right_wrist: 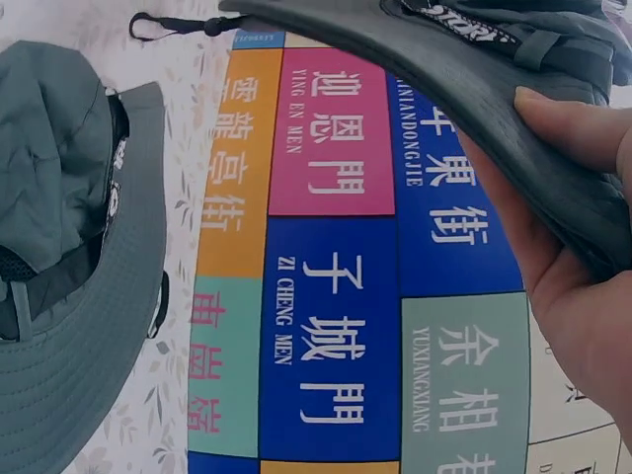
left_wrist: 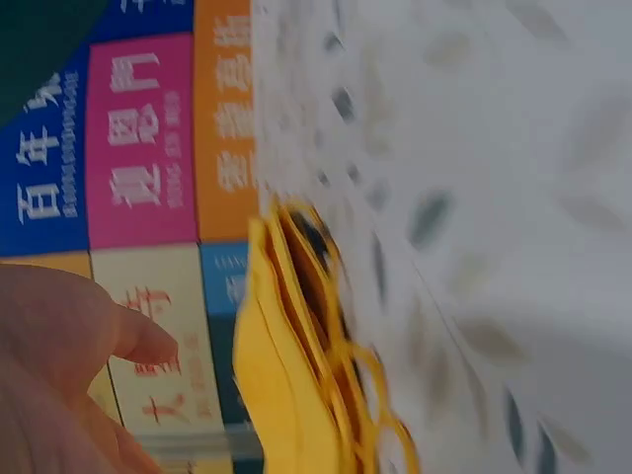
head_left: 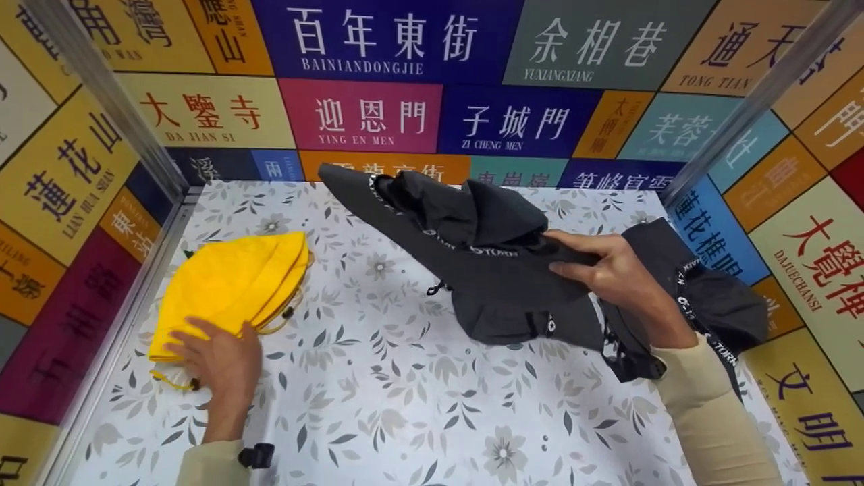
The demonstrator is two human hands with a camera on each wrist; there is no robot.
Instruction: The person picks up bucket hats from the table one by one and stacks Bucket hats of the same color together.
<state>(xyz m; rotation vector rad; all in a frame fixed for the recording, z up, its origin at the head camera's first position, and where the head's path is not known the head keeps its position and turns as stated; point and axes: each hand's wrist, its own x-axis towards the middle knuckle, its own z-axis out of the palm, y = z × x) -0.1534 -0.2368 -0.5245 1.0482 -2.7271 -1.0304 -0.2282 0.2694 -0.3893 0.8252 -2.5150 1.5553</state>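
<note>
My right hand (head_left: 617, 273) pinches the brim of a dark grey bucket hat (head_left: 439, 209), thumb on one face and fingers on the other. That hat is lifted and tilted, with white lettering on its band; the right wrist view shows its brim (right_wrist: 434, 74) between thumb and fingers. Below it lies a second dark grey hat (head_left: 499, 320), partly covered. A third dark grey hat (head_left: 729, 304) is at the right, behind my forearm. At the left, my left hand (head_left: 226, 354) has its fingers spread over the near edge of some yellow hats (head_left: 229, 283), layered together; contact is unclear.
A white tabletop with a leaf and flower print (head_left: 378, 405) lies under the hats. Panels of coloured signs (head_left: 364, 115) stand at the back and both sides, with metal posts (head_left: 749, 94) at the corners. Cords with black toggles hang from the hats.
</note>
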